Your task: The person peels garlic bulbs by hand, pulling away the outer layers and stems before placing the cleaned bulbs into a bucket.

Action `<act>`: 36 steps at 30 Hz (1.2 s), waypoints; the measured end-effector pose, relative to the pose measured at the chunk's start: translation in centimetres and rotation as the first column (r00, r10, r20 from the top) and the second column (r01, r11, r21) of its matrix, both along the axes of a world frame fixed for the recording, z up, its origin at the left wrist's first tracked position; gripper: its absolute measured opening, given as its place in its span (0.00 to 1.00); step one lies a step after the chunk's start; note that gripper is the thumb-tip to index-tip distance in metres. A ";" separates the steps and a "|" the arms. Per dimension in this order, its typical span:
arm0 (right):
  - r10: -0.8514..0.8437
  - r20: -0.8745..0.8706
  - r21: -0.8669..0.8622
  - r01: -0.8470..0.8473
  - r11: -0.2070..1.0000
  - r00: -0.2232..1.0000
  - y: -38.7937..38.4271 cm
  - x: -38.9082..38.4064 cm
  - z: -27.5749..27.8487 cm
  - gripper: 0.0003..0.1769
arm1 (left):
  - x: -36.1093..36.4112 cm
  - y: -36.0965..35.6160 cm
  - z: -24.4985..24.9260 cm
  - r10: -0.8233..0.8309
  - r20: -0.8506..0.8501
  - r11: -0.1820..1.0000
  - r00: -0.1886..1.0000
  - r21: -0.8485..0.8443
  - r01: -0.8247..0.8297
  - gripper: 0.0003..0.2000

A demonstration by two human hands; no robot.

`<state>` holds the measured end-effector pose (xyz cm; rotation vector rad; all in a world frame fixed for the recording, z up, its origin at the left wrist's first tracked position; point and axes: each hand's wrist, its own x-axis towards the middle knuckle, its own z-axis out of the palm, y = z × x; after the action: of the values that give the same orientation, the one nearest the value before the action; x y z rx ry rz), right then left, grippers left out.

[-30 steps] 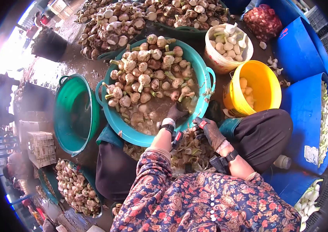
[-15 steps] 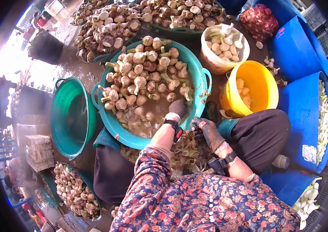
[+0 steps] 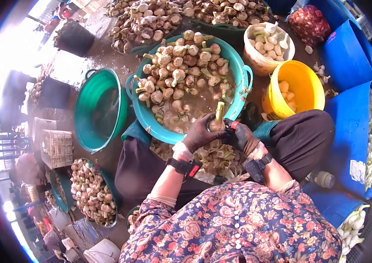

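Note:
My left hand [image 3: 200, 133], in a dark glove, is closed around a garlic bulb [image 3: 216, 125] whose cut green stem points up. Against the bulb's other side is my right hand [image 3: 243, 139], also gloved, its fingers curled. A small red and black piece shows at its fingertips; I cannot make out what it is. Both hands are over the near rim of a turquoise tub [image 3: 168, 136], which holds muddy water and many unpeeled garlic bulbs [image 3: 177, 70]. Loose skins and peelings [image 3: 221, 160] lie below the hands, between my knees.
A yellow bucket [image 3: 315, 90] with some pale bulbs and a white bucket [image 3: 251, 56] of cleaned garlic stand at right. Blue barrels [image 3: 344, 57] line the far right. A green tub [image 3: 80, 111] stands left. Garlic heaps [image 3: 151, 22] lie behind; another filled tub [image 3: 91, 193] is at lower left.
My left hand has come out of the tub's water and back toward me, now with a garlic bulb. My right hand has moved up to meet it. The camera view has shifted.

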<state>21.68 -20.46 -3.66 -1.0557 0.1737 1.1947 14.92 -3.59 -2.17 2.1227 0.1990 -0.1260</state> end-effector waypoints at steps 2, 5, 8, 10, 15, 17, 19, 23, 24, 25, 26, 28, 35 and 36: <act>0.040 0.074 -0.066 -0.035 0.997 0.996 0.2 -0.4 1.1 0.22 | -1.1 -1.0 0.0 0.137 -0.032 0.962 0.990 -0.236 -0.140 0.34; 0.162 0.457 -0.326 -0.005 0.945 0.874 0.4 -1.1 1.4 0.25 | -2.3 -2.3 2.2 0.221 -0.029 0.966 0.975 -0.133 -0.223 0.33; 0.336 0.742 -0.497 0.140 0.856 0.580 1.3 -1.8 2.6 0.26 | -2.9 -2.4 3.1 0.137 0.087 0.979 0.987 0.138 -0.148 0.31; 0.370 0.748 -0.506 0.113 0.855 0.551 1.4 -1.8 3.7 0.22 | -3.2 -2.4 2.8 0.109 0.136 0.974 0.985 0.183 -0.134 0.30; 0.307 0.776 -0.405 0.062 0.912 0.551 0.8 -1.8 1.0 0.19 | -3.6 -1.0 0.1 0.087 0.063 0.981 0.994 -0.179 -0.074 0.31; 0.152 0.518 -0.181 -0.066 0.981 0.842 0.3 -1.1 1.9 0.20 | -3.8 0.0 2.5 0.034 -0.192 0.784 0.981 -0.604 -0.145 0.30; 0.011 0.263 -0.035 -0.001 0.999 0.965 0.3 -1.5 2.7 0.25 | -4.2 0.8 1.4 0.001 -0.231 0.658 0.973 -0.732 -0.174 0.28; -0.060 -0.081 -0.044 0.057 0.997 0.995 0.8 -1.3 1.9 0.29 | -3.7 -2.7 -1.5 0.271 -0.092 0.636 0.958 -0.730 -0.250 0.30; -0.056 -0.167 0.040 0.063 0.997 0.984 0.6 -1.2 0.5 0.28 | -3.9 -2.6 -2.0 0.247 -0.055 0.749 0.968 -0.623 -0.226 0.32; -0.042 -0.252 0.123 0.075 0.990 0.967 0.4 -1.2 -0.7 0.28 | -4.0 -2.4 -1.9 0.218 -0.022 0.843 0.976 -0.499 -0.200 0.34; -0.086 -0.076 -0.158 0.073 0.985 0.993 0.5 -1.3 -1.4 0.26 | -4.1 -2.2 -1.6 0.273 -0.002 0.880 0.962 -0.404 -0.250 0.36; 0.067 0.275 -0.264 0.008 0.965 0.959 0.4 -1.2 -3.2 0.24 | -4.3 -1.7 -0.6 0.375 0.055 0.912 0.926 -0.202 -0.357 0.38; 0.616 0.639 -0.571 -0.252 0.781 0.461 0.3 -1.7 -1.3 0.26 | -3.9 -0.5 1.7 -0.074 -0.353 0.995 0.933 -0.084 0.047 0.27; 0.528 0.749 -0.521 -0.139 0.842 0.400 0.3 -2.1 -2.4 0.28 | -4.4 -0.9 1.6 -0.013 -0.287 1.000 0.958 -0.020 0.007 0.17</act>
<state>19.58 -20.19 -6.06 -2.0353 -0.7166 0.8155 10.51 -4.46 -0.61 2.0805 0.3571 -0.4425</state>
